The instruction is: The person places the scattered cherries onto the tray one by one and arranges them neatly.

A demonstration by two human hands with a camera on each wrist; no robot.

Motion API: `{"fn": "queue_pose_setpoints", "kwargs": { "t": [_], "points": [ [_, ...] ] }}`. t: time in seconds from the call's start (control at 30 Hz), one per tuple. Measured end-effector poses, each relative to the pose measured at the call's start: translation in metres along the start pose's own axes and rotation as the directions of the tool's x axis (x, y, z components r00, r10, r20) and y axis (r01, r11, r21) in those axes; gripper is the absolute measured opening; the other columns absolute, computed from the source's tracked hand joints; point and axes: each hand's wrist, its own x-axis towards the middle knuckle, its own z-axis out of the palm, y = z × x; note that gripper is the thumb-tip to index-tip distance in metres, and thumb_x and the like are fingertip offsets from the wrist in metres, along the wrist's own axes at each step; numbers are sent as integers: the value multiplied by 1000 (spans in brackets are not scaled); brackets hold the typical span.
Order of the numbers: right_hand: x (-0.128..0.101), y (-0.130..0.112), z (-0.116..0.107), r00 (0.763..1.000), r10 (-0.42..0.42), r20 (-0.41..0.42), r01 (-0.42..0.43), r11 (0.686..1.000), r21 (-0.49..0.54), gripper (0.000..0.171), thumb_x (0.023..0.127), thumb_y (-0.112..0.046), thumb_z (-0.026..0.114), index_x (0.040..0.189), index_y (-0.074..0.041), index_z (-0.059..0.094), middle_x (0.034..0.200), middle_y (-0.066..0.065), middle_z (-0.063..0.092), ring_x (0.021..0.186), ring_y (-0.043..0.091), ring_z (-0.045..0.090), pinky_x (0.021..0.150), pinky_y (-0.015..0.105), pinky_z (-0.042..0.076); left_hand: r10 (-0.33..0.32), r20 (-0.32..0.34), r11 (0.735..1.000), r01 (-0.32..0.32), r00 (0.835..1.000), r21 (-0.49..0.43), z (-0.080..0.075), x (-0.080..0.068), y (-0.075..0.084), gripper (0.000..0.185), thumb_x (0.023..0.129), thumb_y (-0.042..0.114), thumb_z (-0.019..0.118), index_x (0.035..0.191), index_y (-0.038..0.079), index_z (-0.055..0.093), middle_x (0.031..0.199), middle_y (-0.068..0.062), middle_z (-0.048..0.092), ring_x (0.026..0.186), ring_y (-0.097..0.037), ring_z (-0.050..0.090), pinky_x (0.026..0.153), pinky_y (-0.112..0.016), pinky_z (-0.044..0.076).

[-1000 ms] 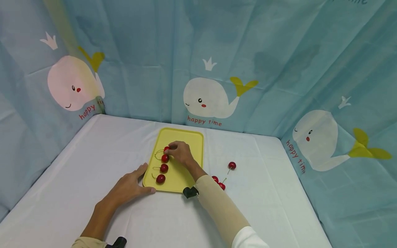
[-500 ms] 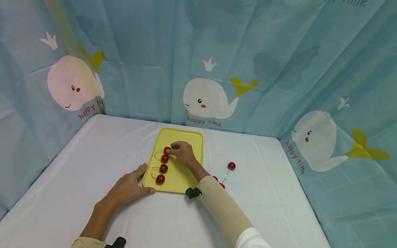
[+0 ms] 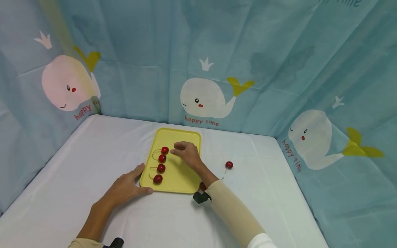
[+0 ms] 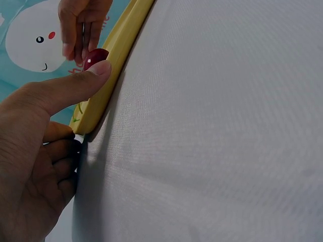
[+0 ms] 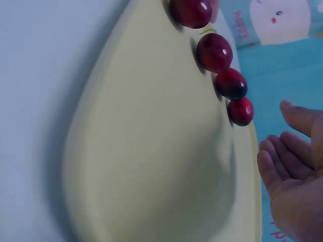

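Several red cherries with green stems stand in a column along the left part of the yellow tray (image 3: 183, 179), from the nearest cherry (image 3: 157, 179) to the farthest cherry (image 3: 164, 150). My left hand (image 3: 125, 187) holds the tray's near left corner, thumb at the front edge and fingers at the left side; the left wrist view shows the thumb against the rim. Over the tray, just right of the farthest cherry and apart from it, is my right hand (image 3: 187, 153). Its fingers are loosely bent with nothing between them; the right wrist view shows the palm bare (image 5: 298, 186).
One loose cherry (image 3: 229, 165) lies on the white tablecloth (image 3: 173, 220), right of the tray. Another cherry (image 3: 203, 186) is partly hidden by my right wrist. A blue curtain (image 3: 139, 86) with printed whales surrounds the table at the back and sides.
My right hand has let go of the farthest cherry and drawn back to the right. That cherry stays on the tray. My left hand keeps its place at the corner.
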Motion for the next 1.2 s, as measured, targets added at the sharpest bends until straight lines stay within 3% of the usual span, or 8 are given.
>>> {"fn": "queue_pose_setpoints", "kwargs": {
  "t": [0.37, 0.7, 1.03, 1.2],
  "points": [
    [-30, 10, -32, 1000, -7, -16, 8, 999, 51, 41, 97, -25, 80, 131, -3, 74, 123, 12, 78, 115, 24, 74, 102, 43, 59, 9, -6, 1000, -9, 1000, 7, -1, -2, 1, 122, 81, 67, 82, 167, 1, 26, 168, -27, 33, 153, -53, 34, 119, -71, 35],
    [-51, 26, -70, 999, 17, -45, -14, 999, 51, 41, 97, -25, 80, 130, -3, 74, 123, 15, 77, 114, 22, 74, 100, 37, 60, -3, 3, 1000, 3, 1000, 4, -1, 0, 1, 125, 80, 70, 81, 167, 1, 25, 168, -27, 32, 153, -53, 33, 119, -71, 34],
    [-69, 45, -97, 993, 53, -103, -49, 998, 45, 38, 97, -24, 80, 129, -4, 75, 123, 11, 78, 113, 22, 74, 101, 39, 60, -21, 5, 1000, 21, 1000, 5, 3, 3, -2, 125, 79, 71, 81, 167, 2, 25, 169, -26, 32, 154, -52, 33, 119, -70, 34],
    [-74, 56, -112, 986, 68, -150, -61, 997, 47, 37, 97, -24, 80, 127, -4, 76, 123, 14, 77, 112, 22, 74, 96, 30, 61, 4, -7, 1000, -4, 1000, -9, 3, 2, -2, 124, 80, 71, 81, 167, 1, 26, 169, -26, 32, 154, -52, 34, 119, -71, 34]
  ]
}}
